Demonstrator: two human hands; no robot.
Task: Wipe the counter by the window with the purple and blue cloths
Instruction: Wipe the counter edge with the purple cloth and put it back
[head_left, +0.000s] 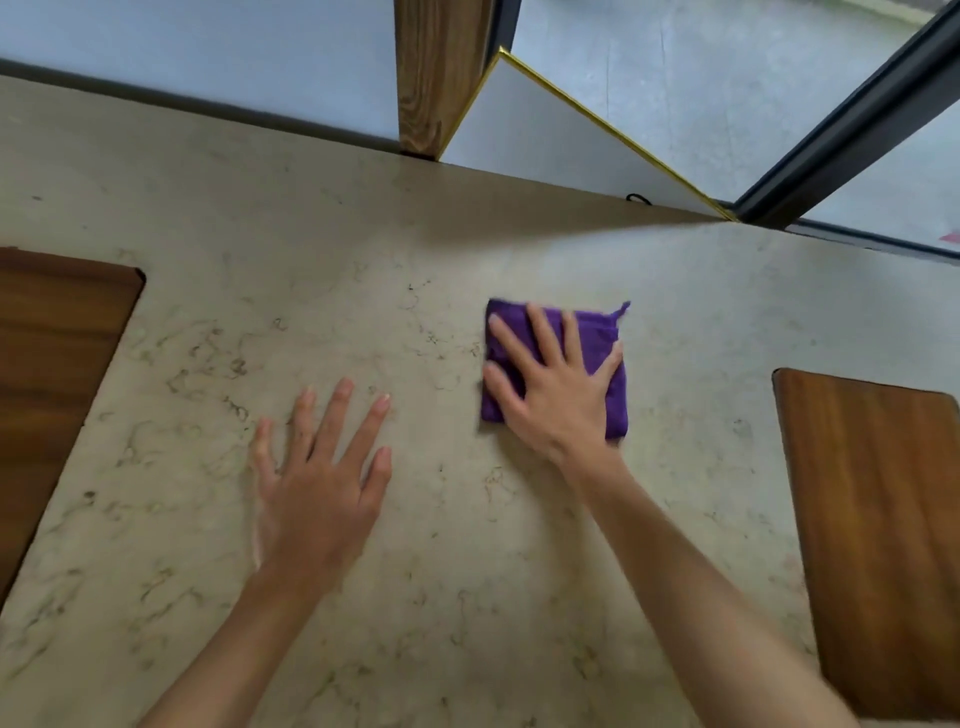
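A folded purple cloth (602, 340) lies flat on the beige marbled counter (363, 312), right of centre. My right hand (556, 384) presses down on it with the fingers spread wide, covering most of the cloth. My left hand (319, 467) rests flat on the bare counter to the left of the cloth, fingers apart and holding nothing. No blue cloth is in view.
Two brown wooden panels sit at the counter's sides, one at the left (52, 374) and one at the right (878, 530). Along the far edge stand a wooden post (436, 73), a gold-edged white panel (550, 130) and a dark window frame (852, 124).
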